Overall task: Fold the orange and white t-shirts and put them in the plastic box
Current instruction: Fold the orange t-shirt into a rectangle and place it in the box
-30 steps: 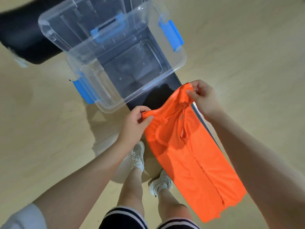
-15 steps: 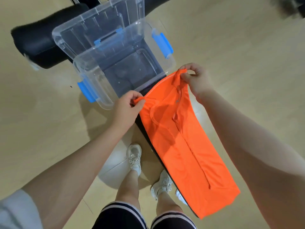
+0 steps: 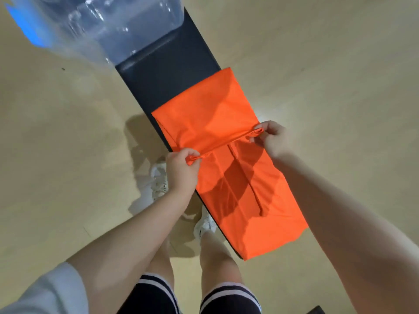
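Since a moment ago both hands have come back toward the person, carrying the collar end of the orange t-shirt (image 3: 229, 159) with them, so the shirt now doubles over itself; the view has also swung, leaving only a blurred corner of the plastic box (image 3: 108, 26) at the top left. The left hand (image 3: 181, 172) pinches one corner of the lifted edge, its fingers (image 3: 189, 155) curled tight on a bunch of orange fabric. The right hand (image 3: 271, 138) pinches the opposite corner the same way, fingers closed on the cloth. Between them the edge is drawn taut in a straight line across the shirt. Beyond that line the fabric runs away toward the box as a smooth orange panel; nearer the person the rest of the shirt lies flat along the dark narrow tabletop (image 3: 163, 71), its near end hanging just over the edge. The box stands at the far end of the same tabletop, apart from the shirt, with bare dark surface between them. Below, the person's white shoes (image 3: 159, 180) stand on the pale wooden floor (image 3: 56, 143). The white t-shirt is out of view.
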`<state>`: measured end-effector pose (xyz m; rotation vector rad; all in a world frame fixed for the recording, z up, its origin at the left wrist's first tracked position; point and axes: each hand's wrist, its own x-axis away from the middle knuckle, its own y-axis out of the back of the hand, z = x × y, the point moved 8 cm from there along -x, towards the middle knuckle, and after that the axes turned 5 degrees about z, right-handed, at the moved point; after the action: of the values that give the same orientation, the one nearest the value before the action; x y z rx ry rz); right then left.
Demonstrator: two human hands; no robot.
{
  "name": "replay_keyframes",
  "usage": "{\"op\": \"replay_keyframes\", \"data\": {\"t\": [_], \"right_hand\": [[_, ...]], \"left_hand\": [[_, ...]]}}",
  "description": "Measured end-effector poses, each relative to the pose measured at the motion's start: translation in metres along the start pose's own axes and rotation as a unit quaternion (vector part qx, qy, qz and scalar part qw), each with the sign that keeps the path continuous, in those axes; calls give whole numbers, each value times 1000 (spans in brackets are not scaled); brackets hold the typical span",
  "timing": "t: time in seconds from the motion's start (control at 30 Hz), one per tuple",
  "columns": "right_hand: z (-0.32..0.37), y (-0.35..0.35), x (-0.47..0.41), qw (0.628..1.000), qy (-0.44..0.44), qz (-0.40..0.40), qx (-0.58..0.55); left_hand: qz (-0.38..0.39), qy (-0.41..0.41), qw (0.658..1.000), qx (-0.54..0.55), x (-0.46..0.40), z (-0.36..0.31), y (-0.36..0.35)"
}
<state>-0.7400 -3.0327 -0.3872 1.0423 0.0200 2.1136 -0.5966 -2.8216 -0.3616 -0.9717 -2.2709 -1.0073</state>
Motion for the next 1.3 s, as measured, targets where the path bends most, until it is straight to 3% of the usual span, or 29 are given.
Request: {"op": "replay_keyframes", "data": {"t": [0.1, 0.2, 0.37, 0.67, 0.73, 0.8, 0.87, 0.9, 0.97, 1.03, 1.1, 1.3], "right_hand": [[-33, 2, -2, 994, -70, -29, -72], [-47, -3, -6, 995, -74, -23, -68], [-43, -7, -1, 996, -24, 32, -85], [-69, 17, 37, 986, 40, -66, 149], [-62, 14, 55, 954, 113, -86, 262], [-61, -9, 80, 898, 203, -48, 388], [-76, -38, 97, 833, 262, 32, 487], [-87, -45, 101, 814, 252, 55, 520], [-107, -35, 96, 833, 171, 33, 525], [-123, -8, 101, 890, 86, -36, 447], [-137, 15, 119, 932, 56, -78, 349], [-188, 70, 165, 958, -18, -95, 268]], "left_hand": [[3, 120, 987, 111, 14, 31, -35], [-16, 200, 957, 209, 20, 51, -51], [-68, 186, 955, 221, 26, 58, -47], [-18, 193, 970, 148, 57, 90, -60], [-18, 143, 985, 96, 58, 84, -59], [15, 9, 999, -41, 62, 65, -61], [85, -102, 973, -190, 69, 55, -77], [118, -115, 957, -241, 72, 58, -85], [154, -94, 946, -271, 73, 69, -93], [153, -71, 955, -243, 76, 78, -93], [142, -31, 971, -188, 86, 88, -91], [118, 120, 985, -42, 137, 127, -106]]}}
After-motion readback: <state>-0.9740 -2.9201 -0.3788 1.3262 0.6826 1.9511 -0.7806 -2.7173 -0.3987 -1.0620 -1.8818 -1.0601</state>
